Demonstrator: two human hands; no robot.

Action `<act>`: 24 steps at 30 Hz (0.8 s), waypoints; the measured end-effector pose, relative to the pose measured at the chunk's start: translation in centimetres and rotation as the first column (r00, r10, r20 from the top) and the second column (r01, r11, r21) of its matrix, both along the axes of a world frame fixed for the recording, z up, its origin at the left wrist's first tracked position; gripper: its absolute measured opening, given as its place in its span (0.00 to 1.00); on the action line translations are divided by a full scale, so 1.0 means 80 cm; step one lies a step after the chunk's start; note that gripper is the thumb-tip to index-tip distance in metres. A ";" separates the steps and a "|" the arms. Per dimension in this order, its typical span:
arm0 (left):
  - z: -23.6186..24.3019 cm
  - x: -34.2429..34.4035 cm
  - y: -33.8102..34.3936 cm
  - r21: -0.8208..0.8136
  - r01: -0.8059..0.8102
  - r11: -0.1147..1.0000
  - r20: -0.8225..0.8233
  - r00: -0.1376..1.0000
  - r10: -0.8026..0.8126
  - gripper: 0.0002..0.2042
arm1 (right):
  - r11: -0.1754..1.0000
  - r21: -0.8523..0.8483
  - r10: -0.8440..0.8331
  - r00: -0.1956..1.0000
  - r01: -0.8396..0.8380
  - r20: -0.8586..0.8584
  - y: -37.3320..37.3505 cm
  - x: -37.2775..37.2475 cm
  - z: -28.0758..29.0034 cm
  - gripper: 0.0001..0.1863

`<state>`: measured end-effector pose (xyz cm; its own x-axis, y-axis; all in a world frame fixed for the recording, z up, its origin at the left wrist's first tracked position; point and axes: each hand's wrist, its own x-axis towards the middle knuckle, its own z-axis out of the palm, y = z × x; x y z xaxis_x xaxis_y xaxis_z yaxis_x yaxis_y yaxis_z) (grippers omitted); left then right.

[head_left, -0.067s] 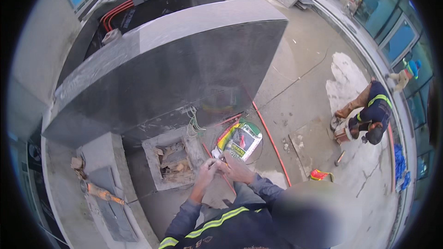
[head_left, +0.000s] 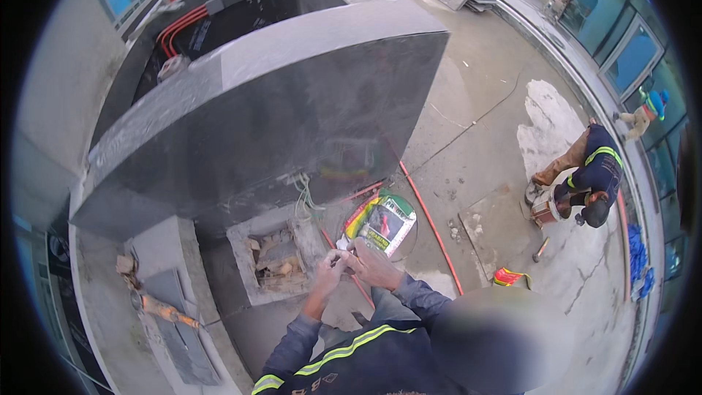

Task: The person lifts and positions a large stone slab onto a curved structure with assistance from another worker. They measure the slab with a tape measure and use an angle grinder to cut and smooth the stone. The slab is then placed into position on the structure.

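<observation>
- Left hand (head_left: 327,272): lower centre of frame, fingers bent, grip narrow; cannot tell whether anything small is pinched.
- Right hand (head_left: 376,266): just right of it, fingers curled toward the left hand's fingertips; contents hidden, cannot tell.
- Printed sack (head_left: 398,221), white, green, yellow and red: centre of frame, on the floor (head_left: 475,161), just above the hands; contact with them unclear.
- Long red pipe (head_left: 430,232): slants down the floor right of the sack.
- Square concrete surround (head_left: 256,289): left of the hands, rubble (head_left: 281,267) inside its opening.
- Orange power tool (head_left: 164,309): lower left, lying over a grey slab (head_left: 175,347).
- Hammer (head_left: 541,250): right of centre, on the floor; red-and-yellow packet (head_left: 508,276) near it, lower left.
- Co-worker (head_left: 601,164): right side, bent over a bucket (head_left: 542,213).
</observation>
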<state>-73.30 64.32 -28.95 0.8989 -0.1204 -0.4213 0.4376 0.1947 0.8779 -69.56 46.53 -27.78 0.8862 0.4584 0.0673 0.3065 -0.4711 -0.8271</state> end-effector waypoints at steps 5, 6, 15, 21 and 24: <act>0.018 0.084 -0.073 -0.063 -0.034 0.997 -0.115 0.993 0.027 0.14 | 0.996 0.093 0.033 0.957 -0.006 -0.289 -0.083 0.081 0.014 0.30; 0.021 0.090 -0.085 -0.088 -0.018 0.996 -0.113 0.994 0.008 0.13 | 0.988 0.152 0.074 0.936 -0.022 -0.343 -0.099 0.087 0.018 0.30; 0.023 0.089 -0.131 0.428 0.129 0.895 0.222 0.944 -0.243 0.10 | 0.480 0.542 0.553 0.241 0.690 -0.797 -0.190 0.032 0.011 0.20; 0.005 0.045 -0.130 0.187 0.330 0.925 0.191 0.912 -0.363 0.10 | 0.635 0.481 0.319 0.361 0.605 -0.876 -0.177 -0.049 -0.005 0.23; 0.000 0.038 -0.119 0.043 0.292 0.956 -0.114 0.952 -0.285 0.10 | 0.865 0.289 -0.075 0.676 0.410 -0.733 -0.152 -0.061 -0.008 0.23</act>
